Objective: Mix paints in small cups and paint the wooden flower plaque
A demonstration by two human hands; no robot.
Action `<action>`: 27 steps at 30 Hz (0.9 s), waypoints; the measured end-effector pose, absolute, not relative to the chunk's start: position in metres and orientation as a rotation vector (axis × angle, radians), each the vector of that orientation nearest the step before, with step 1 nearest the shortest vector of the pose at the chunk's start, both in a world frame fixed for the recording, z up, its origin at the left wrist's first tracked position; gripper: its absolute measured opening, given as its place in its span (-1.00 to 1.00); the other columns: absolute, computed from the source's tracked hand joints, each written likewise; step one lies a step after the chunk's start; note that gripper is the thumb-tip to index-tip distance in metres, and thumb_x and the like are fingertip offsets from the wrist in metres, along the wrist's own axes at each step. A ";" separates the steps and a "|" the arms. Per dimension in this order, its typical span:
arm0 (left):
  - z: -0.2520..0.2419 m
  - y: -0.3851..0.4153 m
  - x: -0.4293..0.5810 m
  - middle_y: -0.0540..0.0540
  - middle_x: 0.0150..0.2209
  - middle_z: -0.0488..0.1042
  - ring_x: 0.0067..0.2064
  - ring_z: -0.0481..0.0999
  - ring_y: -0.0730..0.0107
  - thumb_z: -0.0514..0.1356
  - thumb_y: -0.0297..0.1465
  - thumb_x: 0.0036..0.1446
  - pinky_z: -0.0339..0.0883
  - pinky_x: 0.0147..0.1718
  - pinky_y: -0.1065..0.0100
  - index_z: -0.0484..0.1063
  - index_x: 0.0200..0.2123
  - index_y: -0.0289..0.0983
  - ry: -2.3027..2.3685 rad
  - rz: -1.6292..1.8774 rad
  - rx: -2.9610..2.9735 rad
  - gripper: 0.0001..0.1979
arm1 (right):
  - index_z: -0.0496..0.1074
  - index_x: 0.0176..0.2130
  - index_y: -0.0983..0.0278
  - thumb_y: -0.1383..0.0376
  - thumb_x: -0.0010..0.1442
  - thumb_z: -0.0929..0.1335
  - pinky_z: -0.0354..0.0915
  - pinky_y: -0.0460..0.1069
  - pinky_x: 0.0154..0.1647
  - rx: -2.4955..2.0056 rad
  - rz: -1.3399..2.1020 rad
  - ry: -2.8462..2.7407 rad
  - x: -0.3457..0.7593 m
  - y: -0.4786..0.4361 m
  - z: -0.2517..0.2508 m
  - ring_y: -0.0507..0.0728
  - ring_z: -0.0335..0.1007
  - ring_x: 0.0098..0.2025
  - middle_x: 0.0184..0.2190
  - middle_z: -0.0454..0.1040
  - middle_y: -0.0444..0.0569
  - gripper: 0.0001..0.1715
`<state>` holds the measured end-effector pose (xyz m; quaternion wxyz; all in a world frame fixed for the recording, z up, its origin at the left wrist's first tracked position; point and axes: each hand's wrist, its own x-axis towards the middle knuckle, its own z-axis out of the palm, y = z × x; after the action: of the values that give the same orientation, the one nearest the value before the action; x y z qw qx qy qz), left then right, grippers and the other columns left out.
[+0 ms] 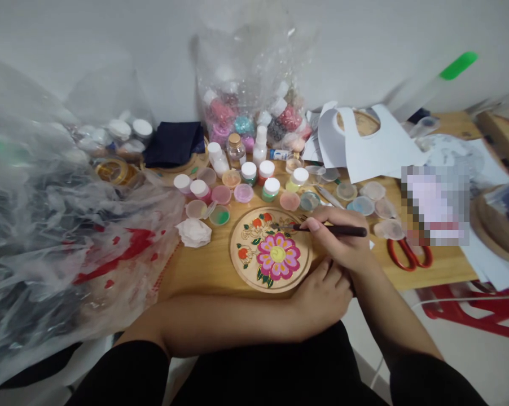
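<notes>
Head view: a round wooden board point(265, 248) with a painted flower design is laid near the front edge of the bench point(438, 272). Glossy colour is seen in the large pink bloom, while some outlined shapes above and left of it are left bare wood. Smearing is judged the main risk: if the board were nudged, or the right hand lowered, colour could be dragged across the outlines.

By the right hand point(341, 234), a slim dark-handled tool point(347, 230) is pinched between closed thumb and fingers, its tip held over the board's upper part. The left hand point(324, 293) is rested below it at the front edge, fingers curled; whether anything is held there, or the board touched, cannot be told.

Toward the back edge, small open cups and white-capped jars are crowded. The cup of green point(219, 215) could be tipped by a stray knock. Beside it crumpled tissue point(194, 232) is placed; nearer the right end, red-handled scissors point(408, 255) are laid.
</notes>
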<state>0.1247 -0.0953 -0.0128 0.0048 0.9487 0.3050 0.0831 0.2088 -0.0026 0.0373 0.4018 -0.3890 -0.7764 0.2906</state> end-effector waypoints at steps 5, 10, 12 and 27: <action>-0.012 -0.095 0.124 -0.22 0.09 0.51 0.14 0.46 0.22 -0.10 -0.48 0.38 0.22 0.15 0.18 0.46 0.12 -0.35 0.930 0.201 2.990 -0.58 | 0.41 -0.46 0.25 0.27 0.29 0.34 0.25 -0.13 -0.55 -0.970 0.719 -1.939 0.208 -0.002 0.036 -0.05 0.36 -0.56 -0.58 0.47 -0.17 -0.73; -0.012 -0.095 0.124 -0.20 0.09 0.51 0.14 0.46 0.23 -0.09 -0.48 0.38 0.22 0.16 0.18 0.46 0.12 -0.33 0.940 0.219 3.000 -0.58 | 0.42 -0.44 0.24 0.29 0.28 0.35 0.26 -0.13 -0.53 -0.970 0.760 -1.971 0.209 -0.003 0.036 -0.05 0.37 -0.54 -0.55 0.48 -0.18 -0.76; -0.013 -0.096 0.124 -0.18 0.08 0.52 0.14 0.46 0.24 -0.08 -0.49 0.37 0.21 0.17 0.18 0.48 0.11 -0.31 0.949 0.251 2.997 -0.58 | 0.43 -0.42 0.23 0.29 0.29 0.34 0.27 -0.14 -0.51 -0.959 0.768 -1.971 0.210 -0.003 0.036 -0.05 0.39 -0.52 -0.54 0.48 -0.18 -0.78; -0.012 -0.096 0.125 -0.19 0.10 0.50 0.11 0.46 0.25 -0.07 -0.46 0.38 0.22 0.14 0.19 0.47 0.12 -0.29 0.948 0.193 2.970 -0.60 | 0.43 -0.44 0.25 0.23 0.31 0.32 0.25 -0.11 -0.48 -0.990 0.838 -1.947 0.209 -0.003 0.036 -0.02 0.38 -0.49 -0.53 0.48 -0.14 -0.71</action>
<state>0.1247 -0.0958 -0.0124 0.0090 0.9508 0.3035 0.0618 0.2086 -0.0026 0.0360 0.3901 -0.3897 -0.7663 0.3297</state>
